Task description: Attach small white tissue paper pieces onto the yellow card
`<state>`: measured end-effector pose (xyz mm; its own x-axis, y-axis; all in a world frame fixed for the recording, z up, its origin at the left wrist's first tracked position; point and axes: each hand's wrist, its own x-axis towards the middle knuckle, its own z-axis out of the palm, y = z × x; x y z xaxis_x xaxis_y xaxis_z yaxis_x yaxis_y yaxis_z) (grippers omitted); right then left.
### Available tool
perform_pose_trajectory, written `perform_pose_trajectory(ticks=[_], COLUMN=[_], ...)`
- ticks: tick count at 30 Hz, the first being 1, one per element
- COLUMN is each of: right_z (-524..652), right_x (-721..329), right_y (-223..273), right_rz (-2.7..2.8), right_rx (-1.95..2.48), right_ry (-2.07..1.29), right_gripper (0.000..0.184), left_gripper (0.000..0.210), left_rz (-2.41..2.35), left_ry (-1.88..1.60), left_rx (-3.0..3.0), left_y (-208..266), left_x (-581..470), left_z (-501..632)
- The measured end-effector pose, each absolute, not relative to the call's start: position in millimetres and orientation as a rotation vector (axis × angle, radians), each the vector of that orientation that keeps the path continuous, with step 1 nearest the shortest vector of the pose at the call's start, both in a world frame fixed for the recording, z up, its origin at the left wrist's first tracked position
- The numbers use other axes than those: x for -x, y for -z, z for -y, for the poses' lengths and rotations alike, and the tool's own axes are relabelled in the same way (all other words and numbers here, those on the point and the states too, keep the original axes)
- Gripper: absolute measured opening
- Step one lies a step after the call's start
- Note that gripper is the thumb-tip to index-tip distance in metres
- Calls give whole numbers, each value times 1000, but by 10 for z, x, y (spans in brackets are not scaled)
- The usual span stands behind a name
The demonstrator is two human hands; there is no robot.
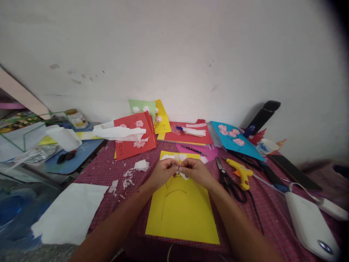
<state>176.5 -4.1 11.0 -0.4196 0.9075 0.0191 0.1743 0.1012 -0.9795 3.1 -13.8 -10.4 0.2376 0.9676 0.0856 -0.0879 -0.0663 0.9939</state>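
Note:
Over the upper part of a yellow card (pixel 182 218), my left hand (pixel 164 171) and my right hand (pixel 195 171) meet fingertip to fingertip. Both are closed in a pinch on a small piece of white tissue paper (pixel 178 168), mostly hidden by the fingers. Thin dark curved lines are drawn on the card. Small white tissue squares (pixel 180 157) lie along its top edge, just beyond my hands. Left of the card are a folded tissue piece (pixel 141 165) and torn scraps (pixel 128 182).
Black-handled scissors (pixel 231 183) and a yellow glue gun (pixel 241 173) with its cord lie to the right. A white power bank-like box (pixel 311 222) is at lower right. Flower-decorated red (pixel 133 136) and blue cards (pixel 236 140) stand behind. A large white sheet (pixel 71 211) lies left.

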Motion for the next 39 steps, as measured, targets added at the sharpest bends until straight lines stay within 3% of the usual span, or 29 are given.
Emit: perform_pose_trajectory(ticks=[39], right_z=[65], right_x=[-1739], right_y=[-50], right_rz=[1837], right_rx=[1110], right_ry=[-1112], right_gripper=[13], left_gripper=[22], left_rz=[-883], left_ry=[-1098], left_rx=[-1183], left_y=[74], left_x=[-27], left_z=[171])
